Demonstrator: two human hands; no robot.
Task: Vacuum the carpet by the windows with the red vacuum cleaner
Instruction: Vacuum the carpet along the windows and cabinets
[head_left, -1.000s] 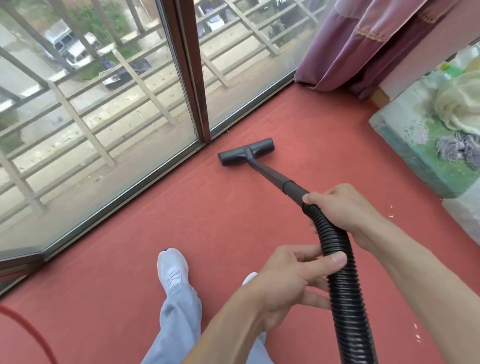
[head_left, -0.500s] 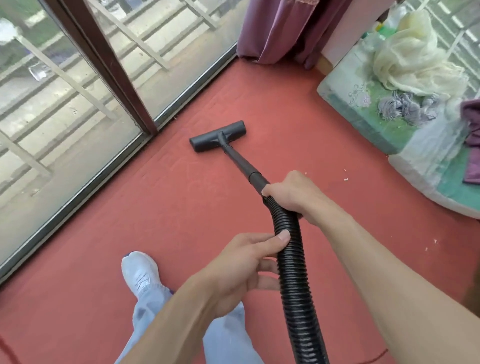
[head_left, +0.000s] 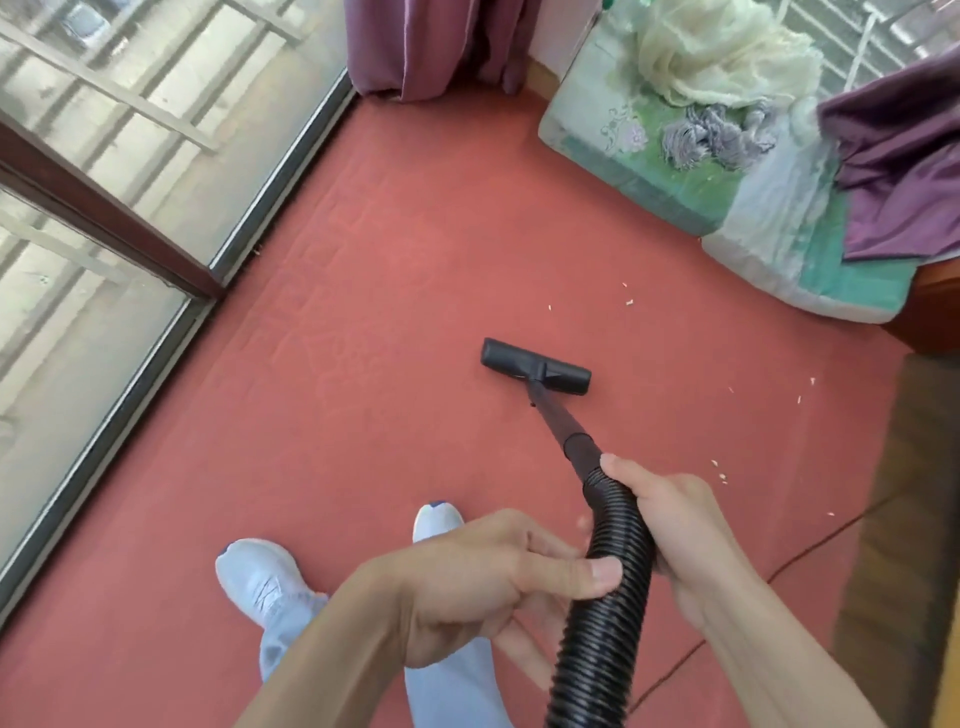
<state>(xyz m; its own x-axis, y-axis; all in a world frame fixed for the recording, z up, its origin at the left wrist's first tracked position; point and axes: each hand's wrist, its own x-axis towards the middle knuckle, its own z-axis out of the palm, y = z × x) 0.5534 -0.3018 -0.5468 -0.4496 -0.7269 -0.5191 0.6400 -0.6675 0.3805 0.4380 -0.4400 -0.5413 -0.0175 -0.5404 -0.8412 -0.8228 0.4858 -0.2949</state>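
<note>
Hose (head_left: 609, 618) in right hand (head_left: 672, 525), probably left (head_left: 467, 582)

Layout, window-side carpet
On carpet (head_left: 363, 374), centre: floor head (head_left: 536, 366), well apart from windows (head_left: 104, 218) at left; nearer, hose (head_left: 608, 597), right hand (head_left: 675, 525) ahead of left hand (head_left: 483, 582) on it; curtain (head_left: 426, 47) in far corner, bedding (head_left: 727, 130) far right; scattered bits (head_left: 629, 302) right of head

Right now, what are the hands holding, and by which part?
Both grip the ribbed vacuum hose: the right hand at its top end, just behind the wand; the left hand slightly lower, thumb across the ribs.
</note>
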